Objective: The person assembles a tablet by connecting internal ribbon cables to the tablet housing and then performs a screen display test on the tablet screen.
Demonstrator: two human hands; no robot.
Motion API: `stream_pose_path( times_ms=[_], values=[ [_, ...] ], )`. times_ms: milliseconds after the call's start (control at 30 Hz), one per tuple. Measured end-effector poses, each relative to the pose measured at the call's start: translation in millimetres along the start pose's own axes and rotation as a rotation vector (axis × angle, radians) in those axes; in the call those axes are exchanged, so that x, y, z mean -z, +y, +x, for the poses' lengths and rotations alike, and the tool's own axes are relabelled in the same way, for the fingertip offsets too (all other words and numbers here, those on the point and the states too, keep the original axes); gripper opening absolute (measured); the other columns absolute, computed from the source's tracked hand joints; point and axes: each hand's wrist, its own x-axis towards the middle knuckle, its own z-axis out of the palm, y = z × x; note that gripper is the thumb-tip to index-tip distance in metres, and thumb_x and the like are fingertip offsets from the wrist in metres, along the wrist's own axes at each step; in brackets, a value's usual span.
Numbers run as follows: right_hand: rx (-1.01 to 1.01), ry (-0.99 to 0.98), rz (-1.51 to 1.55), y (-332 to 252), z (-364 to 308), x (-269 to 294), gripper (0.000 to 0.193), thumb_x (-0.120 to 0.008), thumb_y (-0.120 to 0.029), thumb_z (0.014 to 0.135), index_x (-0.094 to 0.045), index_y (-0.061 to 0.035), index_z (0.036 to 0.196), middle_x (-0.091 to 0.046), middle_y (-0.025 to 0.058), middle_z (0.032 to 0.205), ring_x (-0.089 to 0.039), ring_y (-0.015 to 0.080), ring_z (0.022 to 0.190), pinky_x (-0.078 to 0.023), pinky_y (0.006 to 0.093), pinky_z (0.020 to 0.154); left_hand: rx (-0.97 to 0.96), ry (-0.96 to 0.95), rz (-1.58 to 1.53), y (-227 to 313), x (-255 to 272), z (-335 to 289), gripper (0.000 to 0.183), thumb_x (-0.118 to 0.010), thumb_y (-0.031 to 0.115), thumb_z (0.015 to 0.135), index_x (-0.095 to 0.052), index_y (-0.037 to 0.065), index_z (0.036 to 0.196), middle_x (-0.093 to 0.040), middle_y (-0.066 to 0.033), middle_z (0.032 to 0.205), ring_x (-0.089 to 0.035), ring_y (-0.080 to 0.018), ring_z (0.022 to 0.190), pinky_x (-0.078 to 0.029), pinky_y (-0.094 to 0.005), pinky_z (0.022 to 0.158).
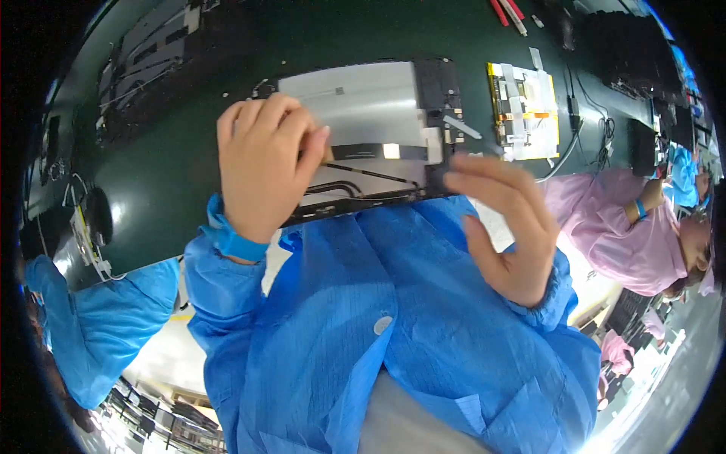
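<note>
An opened tablet-like device [378, 91] lies on the dark green table in front of me, with a silver metal panel, a black frame and thin black cables along its near side. Small circuit parts [442, 102] line its right end. My left hand [265, 147] is closed over the left end of the device, thumb bent against the curled fingers; whatever it may grip is hidden. Over the near right corner, my right hand [510, 219] is slightly blurred, with the thumb well apart from the fingers and nothing seen between them. A small whitish strip [462, 127] lies across the right end.
To the right lies a flat silver battery-like pack [535, 113] with yellow edges and tape. Red and white pens [514, 13] lie at the far edge. Cables [578, 121] run at right. Dark device parts [144, 60] sit far left. Co-workers in pink [620, 219] and blue [117, 325] flank me.
</note>
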Motion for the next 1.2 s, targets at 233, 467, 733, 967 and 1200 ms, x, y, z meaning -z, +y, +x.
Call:
stream_pose_path(
  times_ms=[233,467,733,967,1200],
  values=[
    [0.031,0.185,0.12,23.2,34.4,-57.5,0.068,-0.07,-0.007,0.062,-0.049,-0.0028,0.126,-0.058,0.0134,0.108,-0.058,0.0292,0.094,-0.04,0.0431,0.096,0.012,-0.541,-1.162,-6.9,27.9,25.0,0.066,-0.023,0.048,0.096,-0.064,-0.004,0.091,-0.061,-0.0236,0.108,-0.056,-0.0338,0.107,-0.04,-0.0391,0.094],
    [-0.126,0.319,0.131,69.3,11.7,-22.3,0.028,-0.065,0.0,0.063,-0.067,-0.0086,0.089,-0.064,0.009,0.092,-0.061,0.0251,0.085,-0.047,0.0391,0.087,0.663,-0.06,-0.554,-39.6,21.1,4.2,0.046,-0.032,0.033,0.098,-0.057,0.0,0.117,-0.059,-0.0124,0.116,-0.054,-0.0195,0.106,-0.038,-0.031,0.094],
    [-0.414,0.133,0.467,75.7,-3.3,-11.1,0.049,-0.061,0.003,0.074,-0.052,-0.0002,0.122,-0.055,0.0225,0.122,-0.058,0.0384,0.104,-0.046,0.0373,0.089,1.025,0.113,-0.83,-39.7,5.5,-14.0,0.038,-0.044,0.018,0.095,-0.051,0.0,0.128,-0.055,-0.0093,0.123,-0.049,-0.0169,0.114,-0.035,-0.0275,0.098],
    [-0.227,0.07,0.12,65.0,4.9,-13.5,0.052,-0.063,0.0,0.074,-0.05,-0.0013,0.125,-0.053,0.0254,0.12,-0.057,0.0382,0.099,-0.047,0.0396,0.085,1.017,-0.006,-0.814,-44.5,13.9,-13.1,0.039,-0.041,0.021,0.097,-0.049,0.0,0.128,-0.053,-0.011,0.126,-0.049,-0.0175,0.114,-0.035,-0.0291,0.099],
    [-0.118,-0.006,0.045,66.7,13.3,-3.7,0.059,-0.069,-0.015,0.074,-0.048,-0.0055,0.128,-0.053,0.0231,0.117,-0.055,0.0366,0.098,-0.047,0.04,0.085,1.019,0.264,-0.992,-26.2,37.6,7.9,0.029,-0.036,0.015,0.099,-0.049,-0.002,0.118,-0.057,-0.0125,0.12,-0.053,-0.0184,0.109,-0.039,-0.0282,0.096]
  ],
)
